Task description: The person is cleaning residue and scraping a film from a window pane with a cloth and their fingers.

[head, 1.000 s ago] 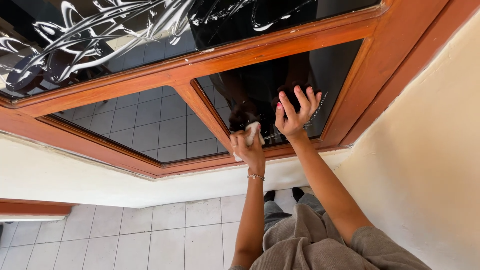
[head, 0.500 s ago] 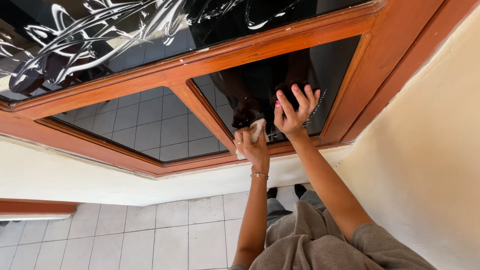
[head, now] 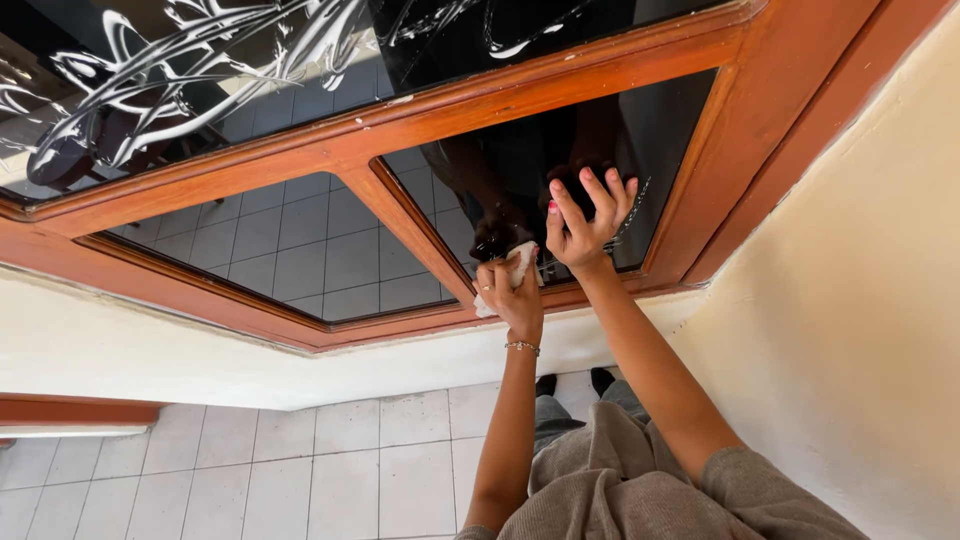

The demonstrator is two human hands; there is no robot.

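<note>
The left hand (head: pixel 512 298) is clenched around a small crumpled white cloth (head: pixel 516 268), which sits at about 6 o'clock on the dark glass pane (head: pixel 660 130) and presses against the glass right where it meets the reddish-brown wooden window frame (head: pixel 560 70). A thin bracelet (head: pixel 522 346) circles that wrist. The right hand (head: pixel 585 215) lies just beside it, toward 2 o'clock from the cloth, flat on the same pane with fingers (head: pixel 598 192) spread; it grasps nothing, only leaning on the glass. Both hands and the forearms mirror darkly in the pane. A slanted wooden bar (head: pixel 410 225) of the frame separates this pane from a neighbouring one at 9 o'clock, which reflects pale square floor tiles. At 11 o'clock, an upper pane carries white swirling etched ornament (head: pixel 200 60). A cream plaster wall (head: pixel 860 300) fills the 3 o'clock side, and a light tiled floor (head: pixel 300 470) lies at 7 o'clock.
</note>
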